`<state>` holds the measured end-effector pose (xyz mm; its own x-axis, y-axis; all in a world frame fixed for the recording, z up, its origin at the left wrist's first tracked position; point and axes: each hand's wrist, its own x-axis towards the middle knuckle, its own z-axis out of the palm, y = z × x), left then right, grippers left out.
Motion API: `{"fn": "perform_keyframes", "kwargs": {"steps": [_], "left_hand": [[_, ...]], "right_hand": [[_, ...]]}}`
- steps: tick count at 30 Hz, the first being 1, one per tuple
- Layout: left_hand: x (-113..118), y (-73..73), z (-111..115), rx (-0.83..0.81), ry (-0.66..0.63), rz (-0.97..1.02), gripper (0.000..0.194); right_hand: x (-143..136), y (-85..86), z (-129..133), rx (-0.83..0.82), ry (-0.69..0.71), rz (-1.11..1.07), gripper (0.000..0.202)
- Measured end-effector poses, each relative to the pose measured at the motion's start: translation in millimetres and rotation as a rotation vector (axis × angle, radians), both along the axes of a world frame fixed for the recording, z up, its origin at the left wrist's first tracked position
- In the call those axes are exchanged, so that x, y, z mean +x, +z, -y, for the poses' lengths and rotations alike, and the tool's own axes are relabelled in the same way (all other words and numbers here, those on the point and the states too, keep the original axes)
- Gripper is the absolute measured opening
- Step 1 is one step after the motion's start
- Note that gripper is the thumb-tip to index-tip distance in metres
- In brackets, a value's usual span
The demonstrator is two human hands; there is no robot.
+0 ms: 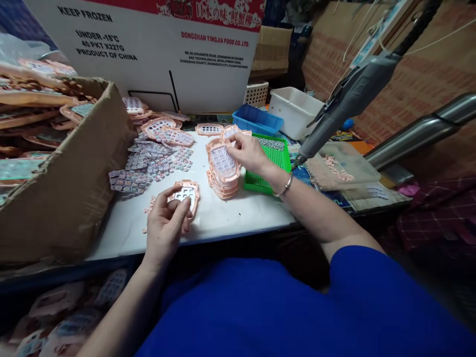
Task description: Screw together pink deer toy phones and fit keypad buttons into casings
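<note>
My right hand [245, 153] pinches the upper edge of a pink plastic piece with a keypad-like centre [223, 161]. That piece is over a stack of similar pink pieces [223, 188]. To the left, my left hand [171, 213] is curled with thumb and fingers apart, over another pink frame with holes [192, 196] lying on the white work surface [223, 223]; whether the fingers touch the frame is hard to tell. Beyond it lie many small printed key pads [148, 161] in a loose pile. More pink frames [210, 129] rest at the back.
A cardboard box [85, 163] full of pink parts stands left. On the right are a green basket [267, 186] with small metal parts, a blue tray [256, 119], a white bin [297, 109] and a hanging electric screwdriver [345, 99].
</note>
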<state>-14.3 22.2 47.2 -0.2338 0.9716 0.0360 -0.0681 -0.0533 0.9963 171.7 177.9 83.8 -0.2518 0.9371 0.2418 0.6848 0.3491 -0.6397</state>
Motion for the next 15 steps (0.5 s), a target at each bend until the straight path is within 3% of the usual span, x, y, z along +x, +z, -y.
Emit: {"fn": "perform_keyframes", "kwargs": {"steps": [4,7,11,15], "left_hand": [[-6,-4.1,5,-0.013,0.014,0.0,0.041],[-7,-5.4,8,-0.017,0.004,0.002,0.037],[-7,10.8,25,0.047,-0.017,0.004,0.024],[-28,28.3,70,0.161,0.019,-0.226,0.02]], "right_hand": [[7,10.8,-47,0.052,-0.22,0.196,0.018],[8,9.8,-63,0.043,-0.309,0.276,0.02],[13,1.9,-71,0.072,-0.337,0.304,0.027],[10,-1.5,-58,0.265,-0.287,0.267,0.028]]}}
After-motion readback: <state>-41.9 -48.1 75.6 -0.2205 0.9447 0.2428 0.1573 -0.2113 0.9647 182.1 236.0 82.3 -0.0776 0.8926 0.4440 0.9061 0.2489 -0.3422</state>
